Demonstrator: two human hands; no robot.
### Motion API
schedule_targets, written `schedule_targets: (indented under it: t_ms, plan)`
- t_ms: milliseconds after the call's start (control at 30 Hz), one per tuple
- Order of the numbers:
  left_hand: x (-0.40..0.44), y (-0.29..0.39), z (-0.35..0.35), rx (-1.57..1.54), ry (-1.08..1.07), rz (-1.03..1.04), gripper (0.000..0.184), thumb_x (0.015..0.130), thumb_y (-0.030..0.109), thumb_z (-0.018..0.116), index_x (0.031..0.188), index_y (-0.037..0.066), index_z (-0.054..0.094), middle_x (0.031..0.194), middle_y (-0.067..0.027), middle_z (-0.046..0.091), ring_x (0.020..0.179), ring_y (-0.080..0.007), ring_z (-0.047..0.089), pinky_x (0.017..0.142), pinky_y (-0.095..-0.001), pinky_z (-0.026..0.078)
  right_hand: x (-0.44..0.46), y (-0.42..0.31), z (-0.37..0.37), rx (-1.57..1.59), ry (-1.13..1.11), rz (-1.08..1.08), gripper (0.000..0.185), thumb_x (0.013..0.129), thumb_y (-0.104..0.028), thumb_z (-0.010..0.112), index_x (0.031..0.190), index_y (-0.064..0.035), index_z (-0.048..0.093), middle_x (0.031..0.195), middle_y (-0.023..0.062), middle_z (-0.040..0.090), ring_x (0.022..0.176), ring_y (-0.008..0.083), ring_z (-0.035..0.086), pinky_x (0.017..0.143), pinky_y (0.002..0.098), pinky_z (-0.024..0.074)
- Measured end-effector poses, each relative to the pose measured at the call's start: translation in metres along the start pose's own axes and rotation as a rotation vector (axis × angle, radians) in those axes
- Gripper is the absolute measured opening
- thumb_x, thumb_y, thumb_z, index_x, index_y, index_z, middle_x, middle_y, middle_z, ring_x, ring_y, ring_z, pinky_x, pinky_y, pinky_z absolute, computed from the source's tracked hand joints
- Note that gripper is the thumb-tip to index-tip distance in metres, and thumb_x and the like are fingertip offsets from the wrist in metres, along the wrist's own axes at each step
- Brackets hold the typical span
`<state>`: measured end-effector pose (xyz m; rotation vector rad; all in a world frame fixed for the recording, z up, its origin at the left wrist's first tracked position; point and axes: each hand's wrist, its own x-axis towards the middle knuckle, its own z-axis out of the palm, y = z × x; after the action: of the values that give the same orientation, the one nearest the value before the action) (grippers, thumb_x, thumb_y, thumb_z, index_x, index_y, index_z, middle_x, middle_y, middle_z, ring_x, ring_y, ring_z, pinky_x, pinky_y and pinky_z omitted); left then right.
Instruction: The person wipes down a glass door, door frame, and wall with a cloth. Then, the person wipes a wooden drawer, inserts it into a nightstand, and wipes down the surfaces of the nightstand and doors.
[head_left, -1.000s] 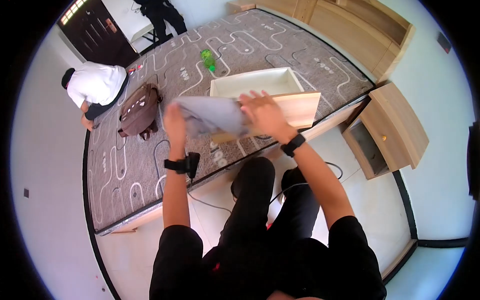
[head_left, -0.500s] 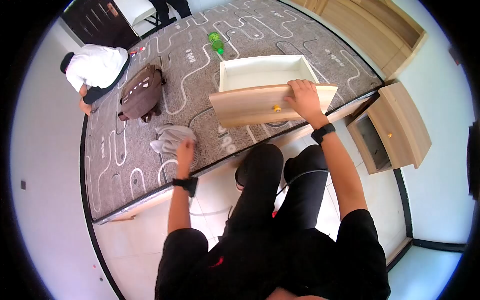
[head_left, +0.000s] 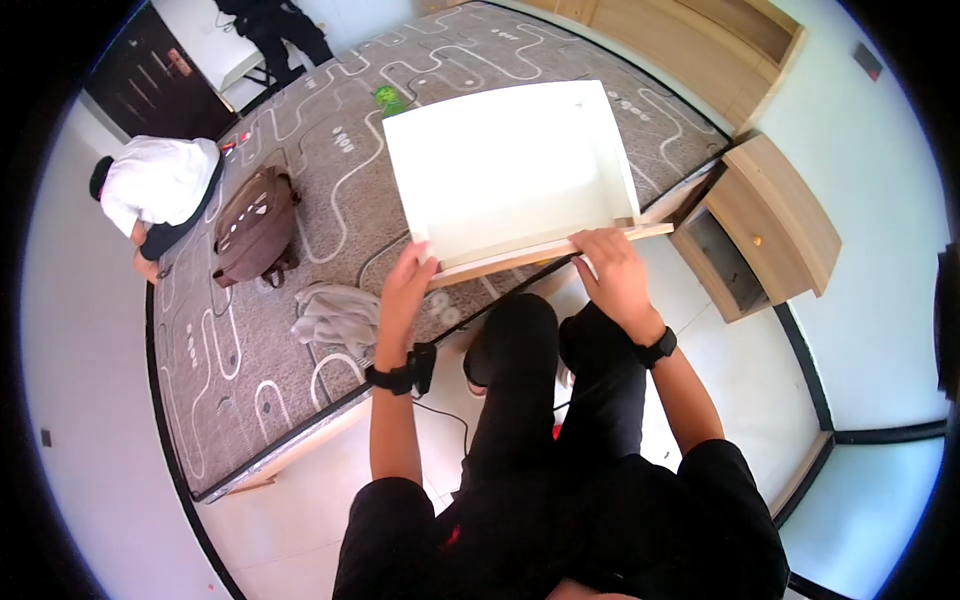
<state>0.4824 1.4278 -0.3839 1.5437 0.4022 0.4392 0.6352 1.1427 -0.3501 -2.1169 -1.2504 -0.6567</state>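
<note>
A drawer (head_left: 510, 170) with a white inside and a wooden front is tilted up over the mattress, its open top facing me. My left hand (head_left: 405, 285) grips the near left corner, thumb against the edge. On the right part of the wooden front's top edge, my right hand (head_left: 612, 272) is closed with its fingers over the rim. A crumpled grey cloth (head_left: 335, 318) lies on the mattress just left of my left hand. The front's outer face and knob are mostly hidden from this angle.
The patterned mattress (head_left: 335, 205) carries a brown backpack (head_left: 258, 225) and a green bottle (head_left: 389, 100), partly behind the drawer. A wooden nightstand (head_left: 755, 230) stands at right. One person in white (head_left: 165, 180) bends at the far left edge; another person's dark-clothed legs (head_left: 280, 40) show behind.
My left hand has left the grey cloth and taken hold of the drawer's left corner. The drawer has tipped up, showing more of its inside. My right hand stays on its front edge.
</note>
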Motion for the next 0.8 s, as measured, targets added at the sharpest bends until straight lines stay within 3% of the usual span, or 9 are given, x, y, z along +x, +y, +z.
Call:
schedule_targets:
  t_ms: [33, 100, 233, 333, 400, 500, 567, 667, 800]
  plan:
    - [0.000, -0.001, 0.000, -0.010, 0.009, -0.002, 0.044, 0.089, 0.000, 0.051, 0.131, -0.003, 0.039, 0.124, -0.0134, 0.050, 0.116, -0.0182, 0.046, 0.095, -0.0278, 0.037, -0.003, 0.001, 0.002, 0.039, -0.033, -0.032, 0.035, 0.068, 0.005, 0.058, 0.101, -0.0036, 0.062, 0.098, 0.0110, 0.063, 0.095, 0.0306, 0.056, 0.084, 0.0387, 0.0464]
    - [-0.001, -0.032, -0.004, 0.015, 0.002, 0.056, 0.048, 0.087, -0.002, 0.051, 0.133, -0.002, 0.037, 0.125, -0.0136, 0.050, 0.115, -0.0183, 0.047, 0.096, -0.0280, 0.037, -0.017, 0.000, -0.003, 0.122, -0.084, -0.040, 0.042, 0.066, 0.012, 0.048, 0.101, -0.0031, 0.064, 0.103, 0.0120, 0.065, 0.096, 0.0312, 0.057, 0.085, 0.0382, 0.0471]
    - [-0.024, -0.048, -0.003, -0.016, 0.034, 0.115, 0.051, 0.083, -0.004, 0.050, 0.134, -0.001, 0.039, 0.125, -0.0130, 0.050, 0.116, -0.0179, 0.047, 0.099, -0.0277, 0.034, -0.033, 0.010, -0.009, 0.251, -0.081, 0.008, 0.034, 0.067, 0.011, 0.050, 0.093, -0.0021, 0.067, 0.092, 0.0118, 0.067, 0.089, 0.0311, 0.061, 0.085, 0.0376, 0.0473]
    - [-0.041, -0.046, -0.003, 0.130, 0.046, 0.006, 0.047, 0.084, -0.004, 0.050, 0.131, 0.000, 0.044, 0.125, -0.0121, 0.051, 0.119, -0.0185, 0.046, 0.102, -0.0284, 0.032, -0.042, 0.025, -0.022, 0.133, 0.045, 0.135, 0.032, 0.068, 0.011, 0.049, 0.093, -0.0017, 0.066, 0.096, 0.0131, 0.066, 0.093, 0.0318, 0.059, 0.085, 0.0390, 0.0467]
    - [-0.048, -0.047, 0.002, 0.106, 0.068, 0.017, 0.045, 0.084, -0.004, 0.050, 0.128, -0.001, 0.046, 0.125, -0.0114, 0.051, 0.120, -0.0190, 0.046, 0.102, -0.0287, 0.032, -0.061, 0.052, -0.021, 0.036, 0.123, 0.325, 0.029, 0.077, 0.007, 0.052, 0.103, -0.0022, 0.062, 0.103, 0.0154, 0.064, 0.102, 0.0332, 0.055, 0.084, 0.0407, 0.0467]
    - [-0.052, -0.052, 0.003, 0.107, 0.093, 0.041, 0.043, 0.084, -0.004, 0.050, 0.127, -0.001, 0.048, 0.125, -0.0113, 0.051, 0.121, -0.0201, 0.046, 0.103, -0.0293, 0.031, -0.083, 0.079, -0.014, 0.073, 0.115, 0.420, 0.026, 0.085, -0.005, 0.054, 0.110, -0.0022, 0.058, 0.103, 0.0172, 0.063, 0.099, 0.0348, 0.057, 0.084, 0.0414, 0.0466]
    - [-0.055, -0.059, 0.005, 0.130, 0.096, 0.054, 0.043, 0.084, -0.004, 0.050, 0.127, -0.001, 0.048, 0.125, -0.0119, 0.051, 0.121, -0.0205, 0.045, 0.103, -0.0296, 0.031, -0.093, 0.089, -0.013, 0.305, -0.003, 0.784, 0.029, 0.091, -0.018, 0.052, 0.115, -0.0018, 0.056, 0.102, 0.0204, 0.063, 0.095, 0.0360, 0.059, 0.083, 0.0402, 0.0467]
    - [-0.064, -0.070, 0.009, 0.055, 0.127, 0.110, 0.043, 0.084, -0.004, 0.050, 0.127, 0.000, 0.048, 0.125, -0.0126, 0.051, 0.121, -0.0200, 0.046, 0.103, -0.0292, 0.032, -0.092, 0.087, -0.018, 0.198, -0.258, 0.893, 0.035, 0.093, -0.026, 0.049, 0.118, -0.0018, 0.054, 0.101, 0.0235, 0.062, 0.090, 0.0345, 0.061, 0.084, 0.0370, 0.0463]
    - [-0.082, -0.065, 0.015, 0.293, 0.206, 0.150, 0.036, 0.087, 0.003, 0.052, 0.123, 0.000, 0.051, 0.119, -0.0115, 0.056, 0.114, -0.0203, 0.051, 0.099, -0.0292, 0.036, -0.105, 0.100, -0.009, 0.118, -0.166, 0.753, 0.035, 0.092, -0.027, 0.052, 0.117, -0.0025, 0.055, 0.088, 0.0168, 0.064, 0.081, 0.0258, 0.061, 0.076, 0.0323, 0.0469]
